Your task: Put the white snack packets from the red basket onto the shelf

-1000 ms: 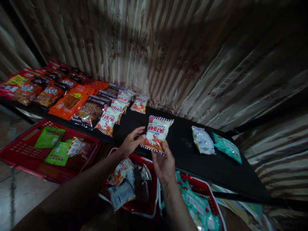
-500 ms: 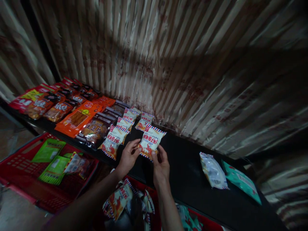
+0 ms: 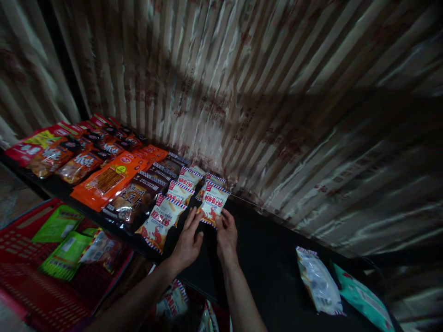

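Right hand (image 3: 227,235): grip narrow, holding lower right corner of white-and-orange snack packet (image 3: 213,203); left hand (image 3: 186,244): grip wide, fingertips at packet's lower left edge. Packet overlaps a matching packet (image 3: 216,177) behind it, on black shelf (image 3: 263,258). Leftward: same-print row (image 3: 162,221), then brown potato-slice bags (image 3: 133,198). Lower left: red basket (image 3: 17,249) with green packets (image 3: 65,256). Far right: teal packet (image 3: 365,297)

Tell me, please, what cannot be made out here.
In the head view:
Rear white packet: mostly hidden by the front white packet.
Whether the right hand bears that packet's weight: its underside faces away.
Front white packet's fine print: too small and blurred.
Bottom striped packet: cut off by the bottom edge.
Left red basket: cut off by the left edge.
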Available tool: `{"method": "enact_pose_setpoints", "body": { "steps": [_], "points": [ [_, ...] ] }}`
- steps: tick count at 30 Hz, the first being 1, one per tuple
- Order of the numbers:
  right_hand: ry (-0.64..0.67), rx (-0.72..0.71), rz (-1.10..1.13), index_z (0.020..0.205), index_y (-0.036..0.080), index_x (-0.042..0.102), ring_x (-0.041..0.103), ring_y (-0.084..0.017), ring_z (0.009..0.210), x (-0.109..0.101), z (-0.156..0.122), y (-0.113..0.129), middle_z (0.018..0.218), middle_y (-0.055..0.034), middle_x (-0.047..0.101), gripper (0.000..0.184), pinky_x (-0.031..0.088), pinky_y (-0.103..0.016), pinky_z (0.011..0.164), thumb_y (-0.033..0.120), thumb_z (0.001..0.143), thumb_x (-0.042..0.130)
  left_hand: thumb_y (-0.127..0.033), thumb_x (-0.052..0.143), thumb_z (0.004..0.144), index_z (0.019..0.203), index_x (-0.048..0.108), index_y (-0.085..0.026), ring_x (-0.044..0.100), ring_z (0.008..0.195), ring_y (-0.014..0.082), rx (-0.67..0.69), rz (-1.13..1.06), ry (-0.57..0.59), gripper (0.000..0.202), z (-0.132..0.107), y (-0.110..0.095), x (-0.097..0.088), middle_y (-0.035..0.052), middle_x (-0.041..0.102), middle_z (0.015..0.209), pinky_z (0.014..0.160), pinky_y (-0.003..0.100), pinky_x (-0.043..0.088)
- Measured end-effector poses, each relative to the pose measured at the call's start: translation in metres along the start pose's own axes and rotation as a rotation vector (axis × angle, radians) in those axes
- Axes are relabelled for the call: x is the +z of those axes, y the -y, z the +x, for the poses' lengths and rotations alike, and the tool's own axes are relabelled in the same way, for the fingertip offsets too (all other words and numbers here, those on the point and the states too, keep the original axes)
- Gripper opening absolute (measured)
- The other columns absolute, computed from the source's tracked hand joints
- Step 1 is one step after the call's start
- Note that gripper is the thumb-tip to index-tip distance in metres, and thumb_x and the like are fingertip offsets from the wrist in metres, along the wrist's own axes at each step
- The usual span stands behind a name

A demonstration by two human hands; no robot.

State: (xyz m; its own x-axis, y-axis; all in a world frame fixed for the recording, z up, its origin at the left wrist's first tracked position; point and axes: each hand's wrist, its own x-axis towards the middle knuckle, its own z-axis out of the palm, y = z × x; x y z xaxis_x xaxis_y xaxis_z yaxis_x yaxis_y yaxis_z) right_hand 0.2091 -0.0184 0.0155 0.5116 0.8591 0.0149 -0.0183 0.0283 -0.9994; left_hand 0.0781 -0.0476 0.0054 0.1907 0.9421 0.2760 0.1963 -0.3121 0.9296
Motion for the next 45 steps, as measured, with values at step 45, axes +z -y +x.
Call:
{"method": "enact_pose_setpoints", "body": {
  "steps": [45],
  "points": [
    [0.025, -0.288, -0.634, 0.122, 0.014, 0.055, 0.055, -0.027, 0.110, 0.008, 0.035, -0.010, 0.120, -0.0149, 0.060, 0.054, 0.039, -0.043, 0.096, 0.047, 0.080, 0.046, -0.014, 0.048, 0.080, 0.137, 0.042, -0.020, 0.014, 0.142, 0.0235, -0.066, 0.051, 0.014, 0.058, 0.015, 0.007, 0.013, 0.0072, 0.025, 0.152, 0.116, 0.048, 0.019]
  ]
}}
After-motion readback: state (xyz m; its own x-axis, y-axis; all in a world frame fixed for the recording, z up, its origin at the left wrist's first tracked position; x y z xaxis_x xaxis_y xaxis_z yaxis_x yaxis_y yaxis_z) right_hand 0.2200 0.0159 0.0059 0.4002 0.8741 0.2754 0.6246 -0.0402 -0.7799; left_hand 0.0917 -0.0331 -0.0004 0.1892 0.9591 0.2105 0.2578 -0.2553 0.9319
